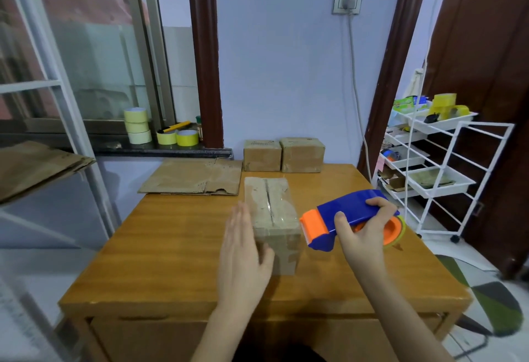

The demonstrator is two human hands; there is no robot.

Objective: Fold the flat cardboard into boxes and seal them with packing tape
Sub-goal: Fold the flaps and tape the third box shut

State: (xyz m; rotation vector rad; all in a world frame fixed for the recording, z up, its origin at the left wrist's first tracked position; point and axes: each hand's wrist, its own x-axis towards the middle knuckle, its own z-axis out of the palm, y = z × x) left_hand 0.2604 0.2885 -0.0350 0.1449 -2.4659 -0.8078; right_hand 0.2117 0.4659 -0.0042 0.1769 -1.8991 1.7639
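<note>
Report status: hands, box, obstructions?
Left hand open, flat against taped box. Right hand grips tape dispenser beside it. Nothing blocking.

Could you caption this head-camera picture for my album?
Left hand steadies a taped cardboard box while the right hand holds a blue tape dispenser.
</note>
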